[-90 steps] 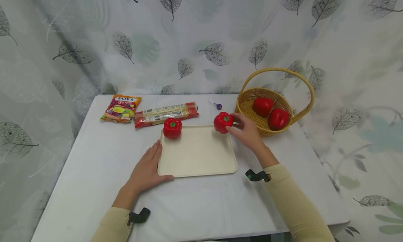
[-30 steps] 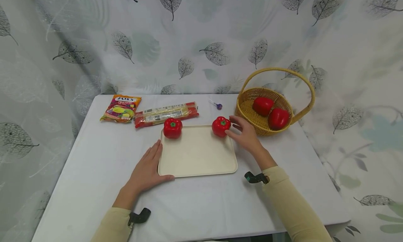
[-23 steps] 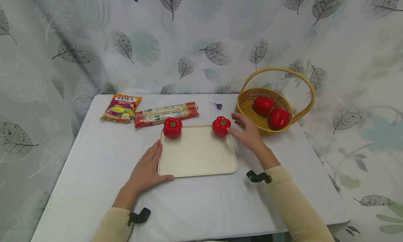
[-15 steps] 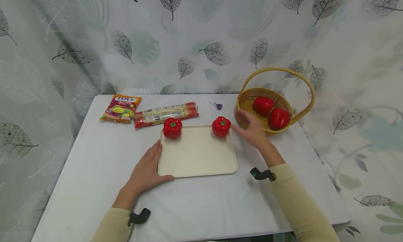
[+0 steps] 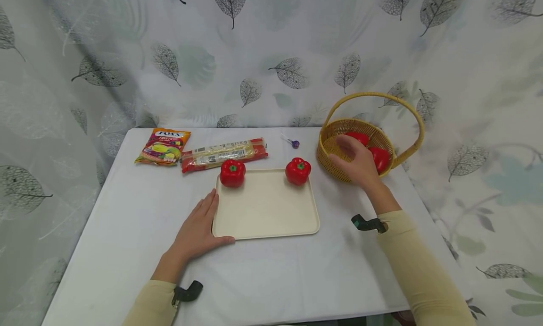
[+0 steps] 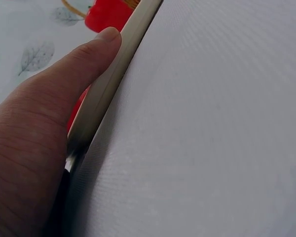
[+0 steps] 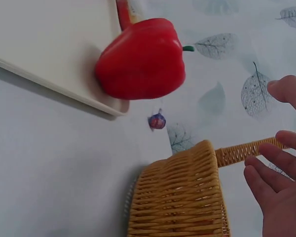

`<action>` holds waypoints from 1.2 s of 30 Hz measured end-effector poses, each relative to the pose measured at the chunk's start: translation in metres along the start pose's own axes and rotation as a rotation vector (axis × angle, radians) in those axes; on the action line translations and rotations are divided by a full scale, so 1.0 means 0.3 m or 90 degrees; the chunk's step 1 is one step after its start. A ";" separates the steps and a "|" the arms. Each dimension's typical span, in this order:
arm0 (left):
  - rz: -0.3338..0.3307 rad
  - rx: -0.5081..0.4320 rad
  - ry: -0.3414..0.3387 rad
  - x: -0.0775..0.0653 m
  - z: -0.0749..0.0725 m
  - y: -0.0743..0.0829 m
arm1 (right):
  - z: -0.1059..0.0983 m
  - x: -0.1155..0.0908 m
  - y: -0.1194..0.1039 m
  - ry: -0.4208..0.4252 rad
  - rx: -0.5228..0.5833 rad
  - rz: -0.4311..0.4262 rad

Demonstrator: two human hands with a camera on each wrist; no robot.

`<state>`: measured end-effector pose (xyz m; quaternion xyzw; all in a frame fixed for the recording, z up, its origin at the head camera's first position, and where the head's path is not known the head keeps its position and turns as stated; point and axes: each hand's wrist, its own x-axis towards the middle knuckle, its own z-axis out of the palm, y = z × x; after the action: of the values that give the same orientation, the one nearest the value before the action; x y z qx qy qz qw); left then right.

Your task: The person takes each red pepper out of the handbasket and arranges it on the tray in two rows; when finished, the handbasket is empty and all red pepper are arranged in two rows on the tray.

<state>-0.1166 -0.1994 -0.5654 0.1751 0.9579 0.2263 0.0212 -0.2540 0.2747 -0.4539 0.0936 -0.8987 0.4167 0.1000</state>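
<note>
My left hand rests with straight fingers against the left edge and near left corner of a cream tray. In the left wrist view its thumb lies along the tray's edge. Two red bell peppers stand on the tray: one pepper at the far left corner, another pepper at the far right corner. My right hand hovers over the near side of a wicker basket, fingers loosely bent and holding nothing. Inside the basket lie two more red peppers, partly hidden behind that hand.
Behind the tray lies a long red and clear packet with a barcode. A candy bag sits at the far left of the white table. A purple lollipop lies between packet and basket. The basket's tall handle arches up on the right.
My right hand set the pepper down on the tray's far right corner, let go, and moved right to above the basket. The left hand has stayed in place.
</note>
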 end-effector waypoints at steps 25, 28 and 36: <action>-0.002 -0.003 -0.002 0.002 -0.003 0.004 | -0.155 0.121 0.198 -0.001 -0.076 0.108; -0.003 -0.005 0.000 0.002 -0.006 0.006 | -0.163 0.133 0.206 -0.006 -0.079 0.131; -0.005 -0.007 -0.003 0.003 -0.008 0.009 | -0.159 0.152 0.241 -0.006 -0.085 0.176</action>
<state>-0.1169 -0.1978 -0.5620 0.1717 0.9573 0.2311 0.0254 -0.3114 0.3535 -0.4647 -0.0356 -0.9292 0.3653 0.0433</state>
